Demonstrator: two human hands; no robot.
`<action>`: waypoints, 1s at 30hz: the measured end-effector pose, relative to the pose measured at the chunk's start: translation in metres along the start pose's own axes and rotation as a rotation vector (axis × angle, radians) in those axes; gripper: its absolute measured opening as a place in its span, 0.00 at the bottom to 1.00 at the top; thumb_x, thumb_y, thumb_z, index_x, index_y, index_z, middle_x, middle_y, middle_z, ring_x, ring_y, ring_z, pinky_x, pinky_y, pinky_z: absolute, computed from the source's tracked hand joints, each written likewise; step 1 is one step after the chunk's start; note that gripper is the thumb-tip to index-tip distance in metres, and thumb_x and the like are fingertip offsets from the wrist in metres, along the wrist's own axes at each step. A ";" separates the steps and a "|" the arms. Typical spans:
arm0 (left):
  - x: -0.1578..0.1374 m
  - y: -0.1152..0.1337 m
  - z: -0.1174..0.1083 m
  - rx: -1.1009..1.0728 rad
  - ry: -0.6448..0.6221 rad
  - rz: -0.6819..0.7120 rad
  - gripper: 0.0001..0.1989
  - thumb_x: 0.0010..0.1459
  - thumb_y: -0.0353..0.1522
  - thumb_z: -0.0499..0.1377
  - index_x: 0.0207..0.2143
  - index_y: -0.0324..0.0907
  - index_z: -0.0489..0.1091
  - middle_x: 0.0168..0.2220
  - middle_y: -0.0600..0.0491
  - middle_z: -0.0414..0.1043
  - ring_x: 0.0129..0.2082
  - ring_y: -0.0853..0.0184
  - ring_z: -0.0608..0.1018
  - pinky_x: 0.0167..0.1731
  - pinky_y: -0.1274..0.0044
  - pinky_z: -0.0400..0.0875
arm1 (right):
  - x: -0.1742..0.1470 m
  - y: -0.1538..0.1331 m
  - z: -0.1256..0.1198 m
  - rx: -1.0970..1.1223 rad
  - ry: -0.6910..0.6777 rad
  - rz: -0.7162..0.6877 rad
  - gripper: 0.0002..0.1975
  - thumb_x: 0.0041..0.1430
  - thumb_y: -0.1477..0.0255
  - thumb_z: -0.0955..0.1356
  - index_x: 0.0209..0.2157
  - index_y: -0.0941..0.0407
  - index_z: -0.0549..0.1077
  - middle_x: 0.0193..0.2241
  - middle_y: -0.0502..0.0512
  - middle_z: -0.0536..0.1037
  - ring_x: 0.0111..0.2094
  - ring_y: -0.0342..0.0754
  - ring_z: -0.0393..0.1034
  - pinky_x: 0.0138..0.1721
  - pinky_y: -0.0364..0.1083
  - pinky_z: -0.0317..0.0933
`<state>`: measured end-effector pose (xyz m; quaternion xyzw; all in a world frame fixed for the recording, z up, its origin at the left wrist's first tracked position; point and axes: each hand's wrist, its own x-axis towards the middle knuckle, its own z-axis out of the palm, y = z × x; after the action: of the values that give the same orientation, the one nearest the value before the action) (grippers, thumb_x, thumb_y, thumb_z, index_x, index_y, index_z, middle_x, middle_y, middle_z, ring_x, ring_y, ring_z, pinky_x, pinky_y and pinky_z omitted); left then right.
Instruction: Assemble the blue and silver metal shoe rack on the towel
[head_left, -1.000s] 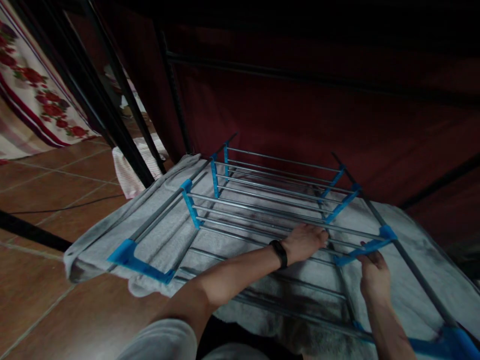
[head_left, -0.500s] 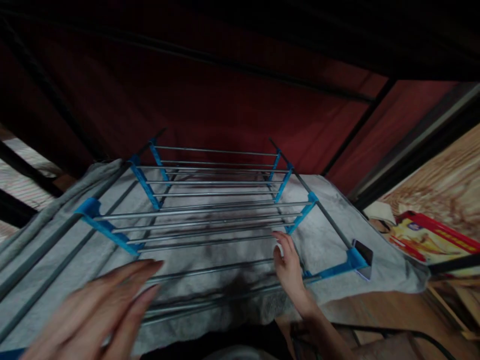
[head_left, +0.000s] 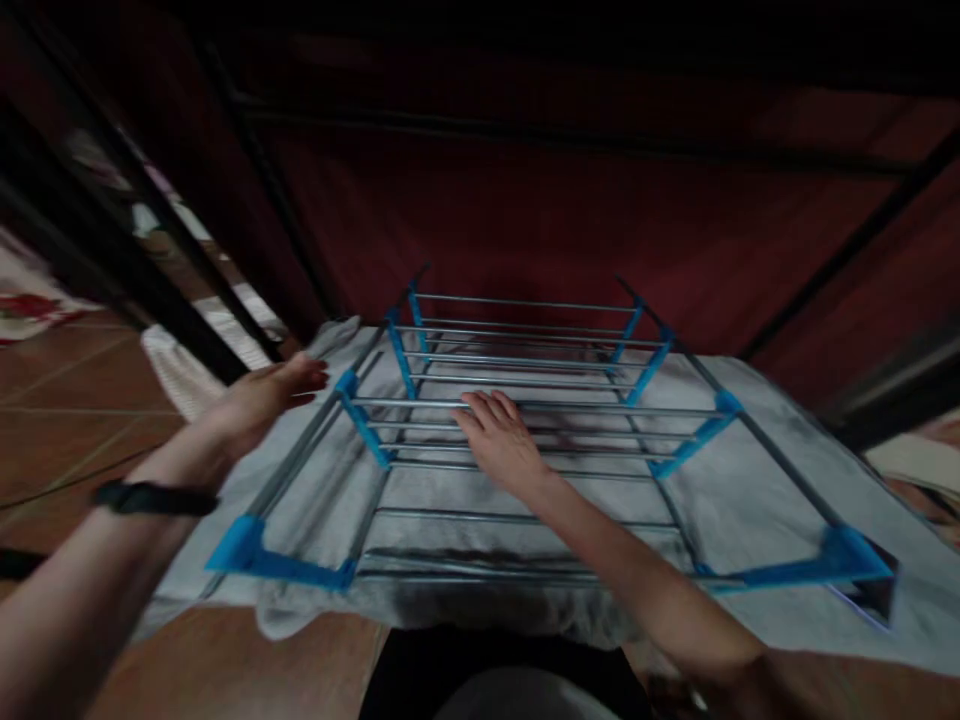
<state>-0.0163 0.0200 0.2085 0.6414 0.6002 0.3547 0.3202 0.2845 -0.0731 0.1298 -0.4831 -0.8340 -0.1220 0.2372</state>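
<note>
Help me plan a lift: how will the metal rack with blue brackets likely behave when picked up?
The metal rack would probably feel light for its size, being mostly thin bars and gaps. Its straight tubes look stiff, though the blue brackets, apparently plastic, may flex. Rolling seems unlikely, given its wide, angular shape on the gray blanket.

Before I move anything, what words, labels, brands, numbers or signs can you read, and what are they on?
None can be read.
Metal rack and blue connectors: no lettering legible.
Dark wristband: blurred, nothing legible.
Dark flat object at the right: too blurred to read.
</note>
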 end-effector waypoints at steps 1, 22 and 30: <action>0.004 -0.001 0.005 -0.150 -0.014 -0.119 0.18 0.66 0.42 0.48 0.40 0.39 0.70 0.34 0.55 0.78 0.40 0.66 0.79 0.41 0.74 0.74 | 0.007 -0.002 0.002 -0.007 -0.002 -0.013 0.20 0.64 0.81 0.59 0.55 0.55 0.67 0.56 0.60 0.70 0.58 0.53 0.62 0.63 0.57 0.50; 0.022 -0.017 0.050 -0.403 -0.298 -0.141 0.22 0.62 0.47 0.49 0.26 0.42 0.70 0.17 0.53 0.64 0.22 0.65 0.73 0.28 0.74 0.71 | 0.054 -0.008 0.010 -0.039 -0.184 -0.033 0.18 0.66 0.79 0.58 0.52 0.52 0.69 0.47 0.57 0.76 0.44 0.51 0.69 0.40 0.48 0.59; 0.021 -0.018 0.053 -0.406 -0.287 -0.139 0.23 0.59 0.50 0.51 0.25 0.42 0.71 0.16 0.52 0.65 0.21 0.63 0.73 0.26 0.73 0.70 | 0.054 -0.009 0.000 -0.032 -0.286 -0.016 0.19 0.67 0.78 0.56 0.56 0.52 0.65 0.50 0.57 0.74 0.47 0.50 0.68 0.43 0.47 0.61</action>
<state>0.0192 0.0433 0.1664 0.5650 0.5079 0.3503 0.5479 0.2537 -0.0369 0.1579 -0.4927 -0.8610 -0.0668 0.1072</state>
